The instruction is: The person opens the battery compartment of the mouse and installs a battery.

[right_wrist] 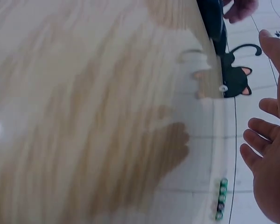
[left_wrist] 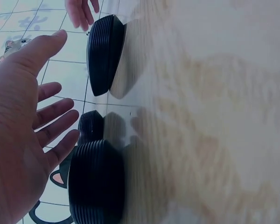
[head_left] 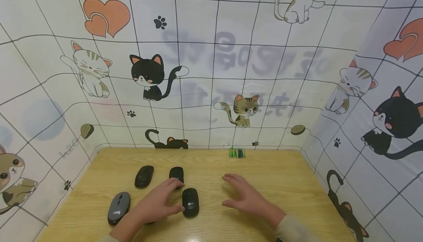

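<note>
My left hand (head_left: 156,203) hovers over the left part of the table with its fingers loosely spread. A black computer mouse (head_left: 190,203) lies just right of its thumb, and another black mouse (head_left: 176,172) sits behind its fingertips, partly covered. In the left wrist view the palm (left_wrist: 18,130) holds nothing, and a mouse (left_wrist: 102,56) stands apart from the thumb. Below the left hand, the dark edge of something is mostly hidden. My right hand (head_left: 246,197) is held over the table right of the mice, fingers parted and holding nothing.
On the left lie a grey-and-black mouse (head_left: 119,207) beside the left wrist and a black mouse (head_left: 144,176) farther back. A row of several small green batteries (head_left: 237,153), one dark blue, lies at the wooden table's (head_left: 274,168) back edge. Cat-patterned cloth walls (head_left: 205,87) enclose the table.
</note>
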Tool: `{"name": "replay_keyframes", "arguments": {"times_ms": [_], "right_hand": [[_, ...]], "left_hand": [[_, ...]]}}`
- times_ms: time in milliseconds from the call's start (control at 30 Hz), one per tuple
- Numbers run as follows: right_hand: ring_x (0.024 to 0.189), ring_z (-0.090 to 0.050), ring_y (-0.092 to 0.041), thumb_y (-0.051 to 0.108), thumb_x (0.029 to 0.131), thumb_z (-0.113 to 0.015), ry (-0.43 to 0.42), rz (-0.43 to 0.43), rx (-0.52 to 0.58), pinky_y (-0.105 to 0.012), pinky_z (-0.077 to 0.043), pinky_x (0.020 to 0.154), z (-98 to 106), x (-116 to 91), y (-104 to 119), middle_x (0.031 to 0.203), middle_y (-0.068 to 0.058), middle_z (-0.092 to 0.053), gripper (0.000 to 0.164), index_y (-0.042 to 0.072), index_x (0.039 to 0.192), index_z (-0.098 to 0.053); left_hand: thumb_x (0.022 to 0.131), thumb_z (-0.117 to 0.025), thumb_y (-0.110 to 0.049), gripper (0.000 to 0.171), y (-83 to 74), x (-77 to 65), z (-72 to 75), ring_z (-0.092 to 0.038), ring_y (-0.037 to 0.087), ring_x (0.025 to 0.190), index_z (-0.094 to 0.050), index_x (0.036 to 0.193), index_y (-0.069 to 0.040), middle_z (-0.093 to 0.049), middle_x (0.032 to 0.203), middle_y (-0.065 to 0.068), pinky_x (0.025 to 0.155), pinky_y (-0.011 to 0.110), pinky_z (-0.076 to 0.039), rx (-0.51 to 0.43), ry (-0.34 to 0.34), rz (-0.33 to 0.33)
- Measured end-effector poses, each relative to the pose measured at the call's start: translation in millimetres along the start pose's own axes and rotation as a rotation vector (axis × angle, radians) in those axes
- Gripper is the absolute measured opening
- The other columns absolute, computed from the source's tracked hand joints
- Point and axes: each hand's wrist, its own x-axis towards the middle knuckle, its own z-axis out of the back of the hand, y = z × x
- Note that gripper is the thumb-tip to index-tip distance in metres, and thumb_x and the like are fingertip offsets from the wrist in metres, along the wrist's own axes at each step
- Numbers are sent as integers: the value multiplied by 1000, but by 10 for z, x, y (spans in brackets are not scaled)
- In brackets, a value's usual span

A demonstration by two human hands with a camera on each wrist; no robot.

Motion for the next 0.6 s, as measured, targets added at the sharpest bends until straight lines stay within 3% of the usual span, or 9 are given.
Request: {"name": "replay_keyframes", "arguments": {"times_ms": [133,400,600], "right_hand": [[154,-45,-40,54,98,-83,31,-16,21,-67,-43,121,-112,72,98,167,-12,-49,85,8,163,-52],[154,-47,-35,55,95,-87,77,-31,56,-59,-40,126,-334,221,291,166,-9,-50,88,9,162,-53],[156,-44,-36,55,93,-88,115,-35,55,-60,-39,127,-492,325,376,168,-7,-48,89,13,163,-53]], "left_hand": [[91,-86,-61,80,-51,17,-20,-55,33,148,-62,152,-17,-58,157,4,119,62,-48,3,24,26],[86,-92,-57,86,-84,40,-133,-60,29,143,-60,154,-15,-61,155,2,116,57,-52,29,12,28],[83,-95,-57,90,-119,39,-194,-59,30,144,-59,155,-17,-59,158,3,117,58,-51,36,35,49]]}}
